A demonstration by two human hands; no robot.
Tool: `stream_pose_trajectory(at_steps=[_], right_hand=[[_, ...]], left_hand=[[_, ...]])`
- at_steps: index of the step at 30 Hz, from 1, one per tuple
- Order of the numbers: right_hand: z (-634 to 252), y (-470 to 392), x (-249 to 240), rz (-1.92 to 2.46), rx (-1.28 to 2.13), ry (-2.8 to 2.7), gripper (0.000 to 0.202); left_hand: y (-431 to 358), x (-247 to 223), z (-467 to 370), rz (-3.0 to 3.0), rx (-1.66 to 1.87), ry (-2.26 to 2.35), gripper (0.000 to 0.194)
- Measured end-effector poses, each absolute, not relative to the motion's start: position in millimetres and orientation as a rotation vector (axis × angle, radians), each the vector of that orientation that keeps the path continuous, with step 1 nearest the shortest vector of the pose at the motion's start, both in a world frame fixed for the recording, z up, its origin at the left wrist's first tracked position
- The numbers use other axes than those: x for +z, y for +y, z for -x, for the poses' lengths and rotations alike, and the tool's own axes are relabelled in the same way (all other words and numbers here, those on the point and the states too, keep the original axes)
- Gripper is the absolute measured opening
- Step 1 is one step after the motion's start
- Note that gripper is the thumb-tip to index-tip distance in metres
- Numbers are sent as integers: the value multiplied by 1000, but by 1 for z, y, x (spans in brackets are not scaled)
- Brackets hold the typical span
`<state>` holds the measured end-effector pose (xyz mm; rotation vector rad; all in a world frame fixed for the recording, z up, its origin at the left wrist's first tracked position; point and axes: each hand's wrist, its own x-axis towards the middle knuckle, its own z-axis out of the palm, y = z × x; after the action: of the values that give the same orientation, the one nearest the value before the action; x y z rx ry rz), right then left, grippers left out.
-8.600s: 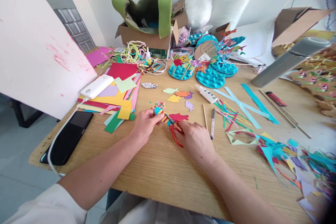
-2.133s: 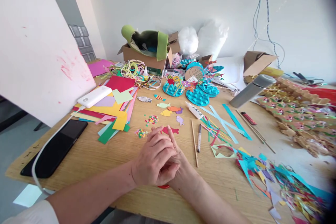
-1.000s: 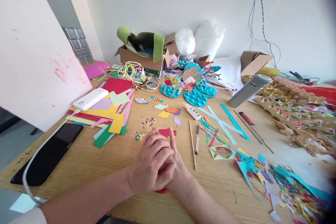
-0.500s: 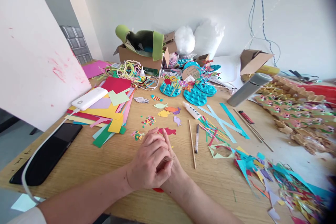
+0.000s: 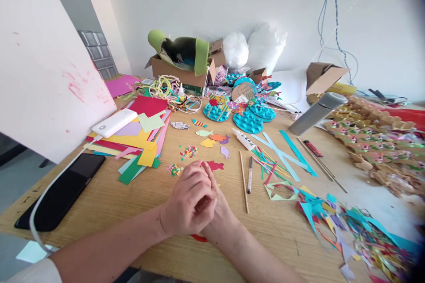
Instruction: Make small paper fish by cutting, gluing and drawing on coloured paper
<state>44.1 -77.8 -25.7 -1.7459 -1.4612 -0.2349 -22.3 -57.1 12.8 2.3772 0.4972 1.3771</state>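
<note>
My left hand (image 5: pixel 189 199) is curled over my right hand (image 5: pixel 216 205), the two clasped together above the wooden table (image 5: pixel 186 256). No object shows between them, but their inner sides are hidden. Just beyond the fingertips lies a red paper fish (image 5: pixel 214 166), partly covered. Under the wrists a bit of a red item (image 5: pixel 199 238) peeks out. Farther back are a purple fish (image 5: pixel 225 152), an orange fish (image 5: pixel 217 137), a yellow fish (image 5: pixel 207 143), a pale green fish (image 5: pixel 203 133) and small paper confetti (image 5: pixel 189 152).
Coloured paper (image 5: pixel 146 158) and a power bank (image 5: pixel 114 123) lie left, near a black phone (image 5: pixel 71 185). A wooden stick (image 5: pixel 244 181), a pen (image 5: pixel 250 174) and a glue bottle (image 5: pixel 244 139) are right of the hands. A grey flask (image 5: pixel 317 113) and paper scraps (image 5: pixel 335 216) are farther right.
The view has shifted slightly. My hands remain clasped in nearly the same place, with the fingers a little more closed together.
</note>
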Motion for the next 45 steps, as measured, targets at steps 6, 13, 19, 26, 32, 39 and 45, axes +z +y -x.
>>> stream_pose_trajectory(at_steps=[6,13,19,26,32,39,45], right_hand=[[-130,-69,7,1673,-130,-2135,29],[-150,-59,2,1575,75,-2509,37],[-154,-65,4,1604,122,-2564,37],[-175,-81,16,1623,133,-2539,41],[-185,-90,12,1691,156,-2533,43],[-197,-76,9,1839,-85,-2461,41],[-183,-67,-9,1662,-83,-2520,49]], left_hand=[[-28,6,36,-2089,1576,870,24],[-10,-3,38,-2069,1525,1042,37],[-9,-3,37,-2104,1470,1037,39],[-9,-4,37,-2144,1449,975,38],[-6,-4,34,-2310,1299,966,34],[-7,-20,28,-2623,845,876,32],[-11,-22,29,-2762,598,880,32]])
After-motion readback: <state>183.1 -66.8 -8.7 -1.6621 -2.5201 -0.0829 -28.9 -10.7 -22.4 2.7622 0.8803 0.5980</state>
